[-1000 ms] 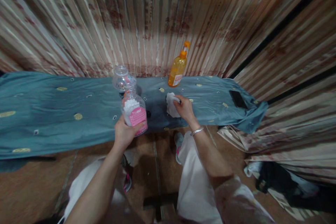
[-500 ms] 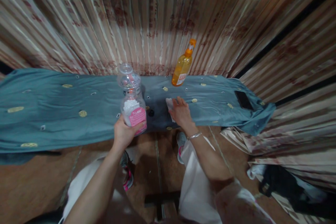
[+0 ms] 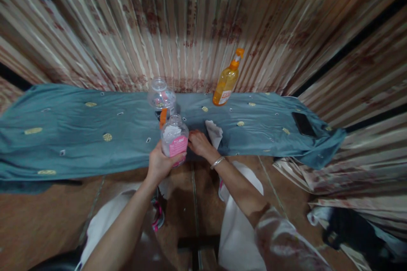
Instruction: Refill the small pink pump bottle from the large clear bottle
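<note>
My left hand (image 3: 160,161) is wrapped round a clear plastic bottle (image 3: 174,135) with a pink label and an open top, white inside. The bottle tilts slightly at the front edge of the cloth-covered surface. Close to its right side, my right hand (image 3: 199,143) has its fingers bent together; the fingertips are partly hidden and what they hold does not show. A crumpled white tissue (image 3: 214,133) lies just right of that hand. Behind the held bottle stands a clear, wide jar (image 3: 161,95) without a lid, an orange piece (image 3: 163,117) showing at its front.
An orange pump bottle (image 3: 225,87) stands at the back, near the striped curtain (image 3: 178,29). A black phone (image 3: 303,124) lies at the right end of the teal patterned cloth (image 3: 79,135). Dark fabric (image 3: 352,233) is on the floor at the right.
My right hand has let go of the tissue and moved left, to where a small black round thing lay; that thing is now hidden. My left hand still holds the bottle, a little lower.
</note>
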The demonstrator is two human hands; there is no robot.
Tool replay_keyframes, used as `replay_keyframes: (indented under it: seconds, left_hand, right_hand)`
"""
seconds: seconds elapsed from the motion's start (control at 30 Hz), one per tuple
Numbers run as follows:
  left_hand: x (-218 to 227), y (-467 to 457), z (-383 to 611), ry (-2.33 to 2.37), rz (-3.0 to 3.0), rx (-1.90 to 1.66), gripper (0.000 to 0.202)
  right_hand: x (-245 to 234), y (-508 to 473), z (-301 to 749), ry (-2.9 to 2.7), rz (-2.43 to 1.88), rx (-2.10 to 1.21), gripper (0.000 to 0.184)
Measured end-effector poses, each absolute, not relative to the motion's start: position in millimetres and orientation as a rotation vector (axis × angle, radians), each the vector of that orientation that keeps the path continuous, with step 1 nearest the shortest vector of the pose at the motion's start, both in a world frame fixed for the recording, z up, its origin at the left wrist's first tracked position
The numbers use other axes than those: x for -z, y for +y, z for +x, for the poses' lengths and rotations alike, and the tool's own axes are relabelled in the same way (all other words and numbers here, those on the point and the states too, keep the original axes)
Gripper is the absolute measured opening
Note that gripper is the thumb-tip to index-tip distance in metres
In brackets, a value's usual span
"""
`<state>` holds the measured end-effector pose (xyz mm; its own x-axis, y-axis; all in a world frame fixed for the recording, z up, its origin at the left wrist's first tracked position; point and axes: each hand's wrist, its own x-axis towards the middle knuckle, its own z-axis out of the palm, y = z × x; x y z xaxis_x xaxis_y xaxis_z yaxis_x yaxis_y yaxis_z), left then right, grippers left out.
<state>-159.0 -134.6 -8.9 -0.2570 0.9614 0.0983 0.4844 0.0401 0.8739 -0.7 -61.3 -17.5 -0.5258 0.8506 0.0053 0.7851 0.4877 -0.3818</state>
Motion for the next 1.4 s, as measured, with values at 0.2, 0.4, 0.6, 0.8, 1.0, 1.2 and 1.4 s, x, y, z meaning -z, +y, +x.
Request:
replay_keyframes:
  seconds: [0.2,0.4,0.6,0.8,1.0,1.2,1.4]
  left_hand:
    - [12.8,-135.3,-158.0,1.770,1.505,-1.067,0.058]
    - [11.8,-138.2,-153.7,1.724,1.625,-0.982,0.057]
    - [11.9,-140.6,-150.9,1.661,1.694,-0.922,0.060]
    - [13.2,-141.3,-148.8,1.553,1.748,-0.919,0.055]
    - [14.5,-142.6,-147.6,1.502,1.802,-0.949,0.051]
    - [15.2,-143.3,-147.9,1.497,1.834,-0.984,0.049]
    - [17.9,-142.0,-150.2,1.478,1.854,-0.996,0.053]
  right_hand:
    - [-10.9,-49.7,23.5,-1.706,-1.298,-0.928,0.030]
    - [-63.9,-69.8,41.7,-1.557,-0.842,-1.131,0.035]
    - [-103.9,-83.7,50.5,-2.126,-0.920,-0.902,0.028]
    - [-140.1,-94.4,52.0,-2.645,-1.024,-0.502,0.026]
    - [-147.8,-104.0,51.7,-2.816,-1.090,-0.313,0.026]
    - [-152.0,-111.2,45.4,-2.895,-1.242,-0.173,0.034]
    - [-151.0,-114.1,45.6,-2.861,-1.314,-0.126,0.044]
